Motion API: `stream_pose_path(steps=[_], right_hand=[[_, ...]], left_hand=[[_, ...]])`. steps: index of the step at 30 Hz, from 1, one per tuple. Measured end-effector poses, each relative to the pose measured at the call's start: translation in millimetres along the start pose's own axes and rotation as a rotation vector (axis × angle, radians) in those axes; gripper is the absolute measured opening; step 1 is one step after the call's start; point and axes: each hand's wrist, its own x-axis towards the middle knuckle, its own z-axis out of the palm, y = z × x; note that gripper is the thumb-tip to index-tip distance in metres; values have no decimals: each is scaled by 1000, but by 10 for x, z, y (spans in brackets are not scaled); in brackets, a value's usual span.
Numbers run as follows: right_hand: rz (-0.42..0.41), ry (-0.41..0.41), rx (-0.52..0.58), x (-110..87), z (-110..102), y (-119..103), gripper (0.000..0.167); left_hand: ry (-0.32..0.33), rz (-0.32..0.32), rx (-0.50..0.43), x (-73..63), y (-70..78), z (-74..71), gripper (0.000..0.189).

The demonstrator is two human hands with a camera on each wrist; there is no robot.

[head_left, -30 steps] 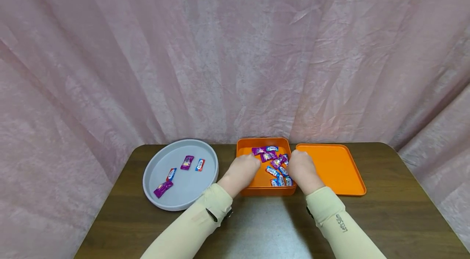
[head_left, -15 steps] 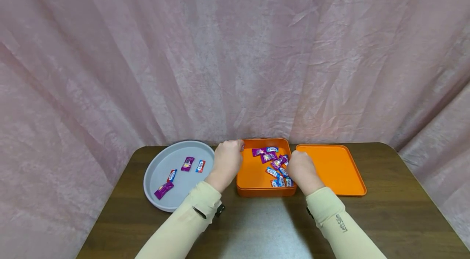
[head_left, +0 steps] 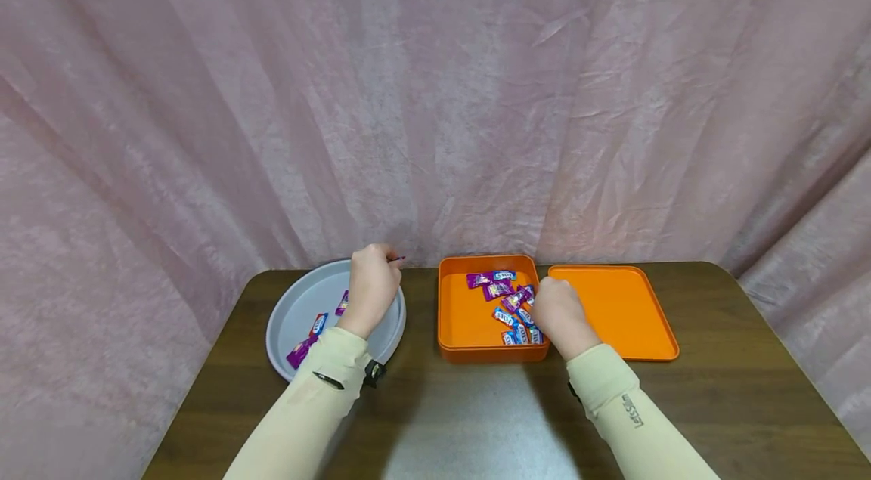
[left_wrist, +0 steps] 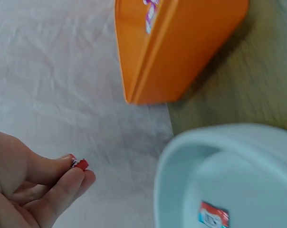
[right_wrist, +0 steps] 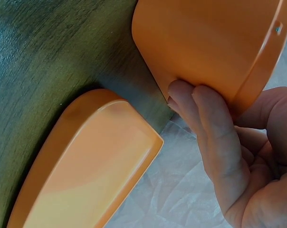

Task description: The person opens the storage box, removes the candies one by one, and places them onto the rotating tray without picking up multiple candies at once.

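Note:
My left hand (head_left: 372,286) is above the grey round tray (head_left: 286,306), pinching a small wrapped candy (left_wrist: 79,164) between thumb and fingertips. A red wrapper end sticks out; most of the candy is hidden. In the tray lie a purple candy (head_left: 299,352), a blue-and-red candy (head_left: 318,324) and another purple candy (head_left: 342,304) partly behind the hand. A blue-and-red candy (left_wrist: 213,216) also shows there in the left wrist view. My right hand (head_left: 562,316) grips the right wall of the orange box (head_left: 463,325), fingers outside and thumb at the rim.
Several purple candies (head_left: 499,290) and blue candies (head_left: 504,317) lie toward the box's right side. An orange lid (head_left: 626,314) lies on the wooden table (head_left: 714,382), right of the box. A pink curtain (head_left: 435,125) hangs behind the table's back edge.
My left hand has moved left, out of the orange box and over the grey tray, with the candy in its fingertips. The right hand has stayed at the box wall.

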Motion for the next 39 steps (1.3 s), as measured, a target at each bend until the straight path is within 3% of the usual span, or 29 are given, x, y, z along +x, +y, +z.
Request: stream_pose_path(steps=[6, 11, 16, 33, 39], right_hand=[[1, 0, -4, -2, 0, 18, 31], [1, 6, -1, -9, -11, 29, 31], [5, -6, -1, -24, -9, 21, 32], [10, -11, 0, -24, 7, 3, 31], [-3, -3, 3, -33, 1, -1, 29]], left_hand=[[-60, -82, 33, -58, -207, 17, 15], [-149, -98, 81, -115, -289, 70, 17], [-228, -122, 174, -172, -309, 121, 23], [-409, -131, 242, -244, -360, 178, 23], [-434, -152, 297, -234, -358, 192, 17]])
